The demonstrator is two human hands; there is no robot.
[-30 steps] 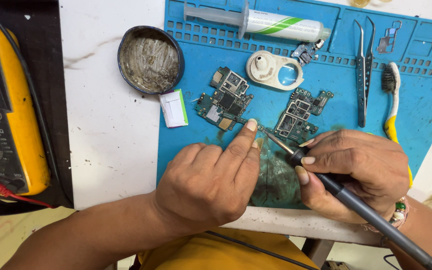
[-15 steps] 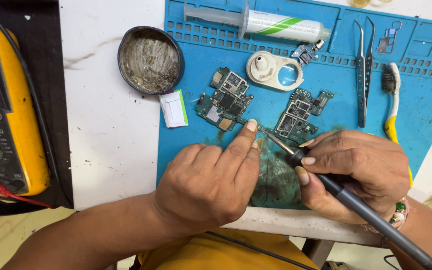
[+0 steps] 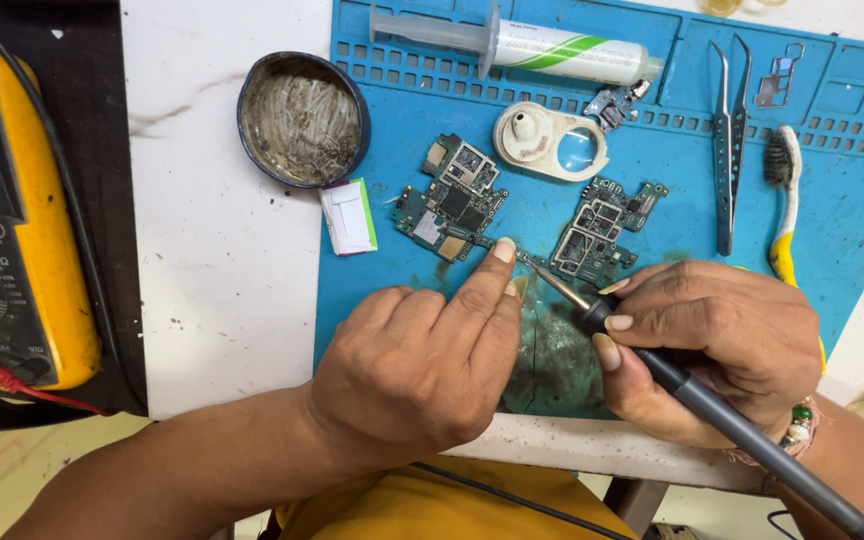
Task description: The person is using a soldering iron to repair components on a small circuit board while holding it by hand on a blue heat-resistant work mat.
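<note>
Still, nothing has moved: our left hand [image 3: 422,365] keeps a fingertip pressed on a tiny part beside the small green board [image 3: 452,200] on the blue mat [image 3: 852,210]. Our right hand [image 3: 712,345] stays gripping the soldering iron [image 3: 712,415], tip at that spot.

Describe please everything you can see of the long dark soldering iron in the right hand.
The long dark soldering iron has a black grip collar, a grey handle and a thin metal tip. The right hand holds it like a pen, tilted, tip pointing up-left. The tip lies low over the blue mat, close to the left hand's index fingertip. The handle runs off the lower right edge.
</note>
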